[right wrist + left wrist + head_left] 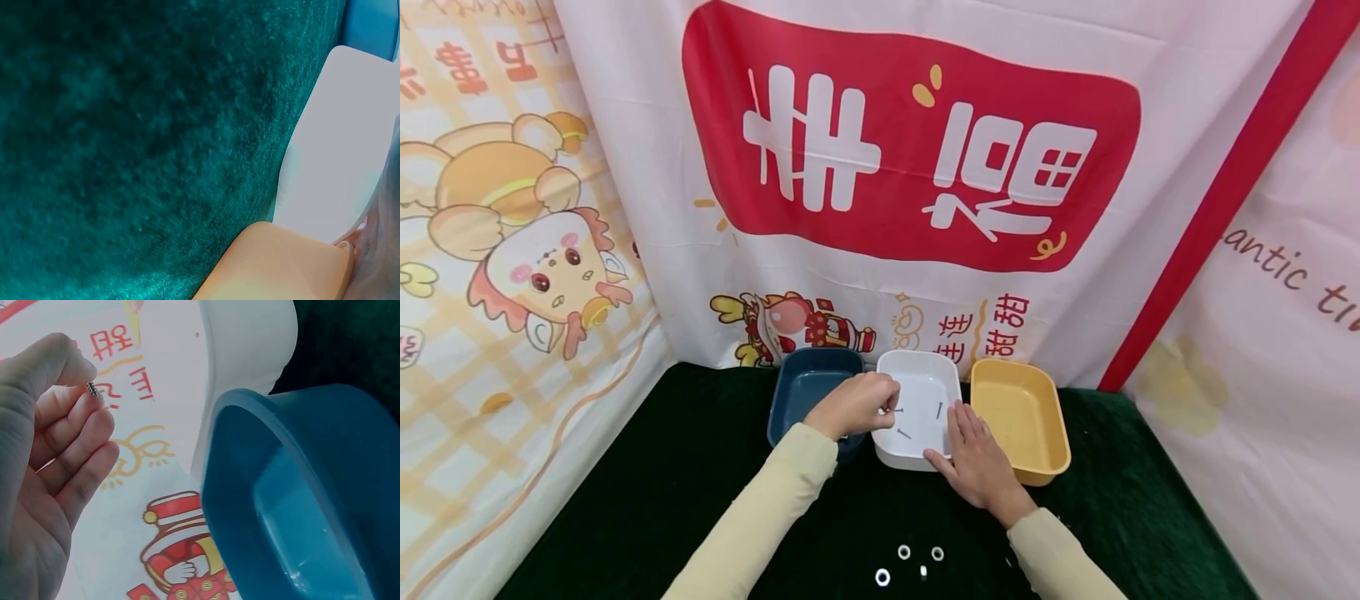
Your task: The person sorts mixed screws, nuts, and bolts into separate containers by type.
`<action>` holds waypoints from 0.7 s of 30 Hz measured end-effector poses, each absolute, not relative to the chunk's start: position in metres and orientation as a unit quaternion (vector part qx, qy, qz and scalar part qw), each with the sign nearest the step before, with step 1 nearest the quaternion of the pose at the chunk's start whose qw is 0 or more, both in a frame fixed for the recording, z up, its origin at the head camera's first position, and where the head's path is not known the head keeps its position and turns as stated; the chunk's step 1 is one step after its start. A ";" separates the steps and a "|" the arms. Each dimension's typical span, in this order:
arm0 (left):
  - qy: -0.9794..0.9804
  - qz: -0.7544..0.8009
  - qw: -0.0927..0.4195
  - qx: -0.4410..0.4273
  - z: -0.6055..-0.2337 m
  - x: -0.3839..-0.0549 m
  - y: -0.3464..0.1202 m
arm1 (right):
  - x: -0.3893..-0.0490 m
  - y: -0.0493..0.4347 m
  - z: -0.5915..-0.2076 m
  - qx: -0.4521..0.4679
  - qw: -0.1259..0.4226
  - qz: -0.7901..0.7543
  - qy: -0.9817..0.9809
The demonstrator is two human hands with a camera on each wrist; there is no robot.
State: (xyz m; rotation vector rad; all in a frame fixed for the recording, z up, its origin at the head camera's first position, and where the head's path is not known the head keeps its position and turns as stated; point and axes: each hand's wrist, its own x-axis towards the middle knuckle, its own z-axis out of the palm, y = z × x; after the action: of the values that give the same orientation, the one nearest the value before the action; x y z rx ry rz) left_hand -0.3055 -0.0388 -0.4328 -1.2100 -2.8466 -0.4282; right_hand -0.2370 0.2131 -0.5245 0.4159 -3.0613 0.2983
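My left hand (857, 404) pinches a small dark screw (92, 389) between thumb and fingertip above the white tray's left side. In the left wrist view only its threaded end shows. Inside the white tray (917, 458) lie loose screws, one near the right wall and one screw (904, 433) nearer the front. My right hand (977, 458) rests at the tray's right rim with its fingers straight, the thumb toward the front edge. Just a bit of a fingertip (361, 230) shows past the trays in the right wrist view.
The blue tray (782, 392) stands left of the white one, partly behind my left arm; the yellow tray (1056, 417) stands to the right. Several small white rings, including one ring (882, 577), lie on the dark green cloth (700, 467) near the front. Printed curtains (910, 250) hang behind.
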 end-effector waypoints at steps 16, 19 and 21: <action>-0.931 -0.124 -0.003 -0.343 -0.449 -0.339 -0.014 | -0.238 0.216 -0.526 0.124 0.013 0.097 -0.987; -0.931 -0.107 -0.002 -0.349 -0.454 -0.344 -0.008 | -0.238 0.215 -0.525 0.129 0.021 0.108 -0.986; -0.930 -0.098 -0.006 -0.354 -0.457 -0.346 -0.005 | -0.238 0.214 -0.525 0.133 0.020 0.109 -0.985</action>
State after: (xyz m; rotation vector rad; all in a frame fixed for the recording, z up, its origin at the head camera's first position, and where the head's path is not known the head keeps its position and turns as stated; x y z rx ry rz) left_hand -0.3457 -0.0051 -0.4574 -1.1149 -2.9328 -0.3081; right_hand -0.2384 0.2142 -0.5248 0.4115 -3.0548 0.3390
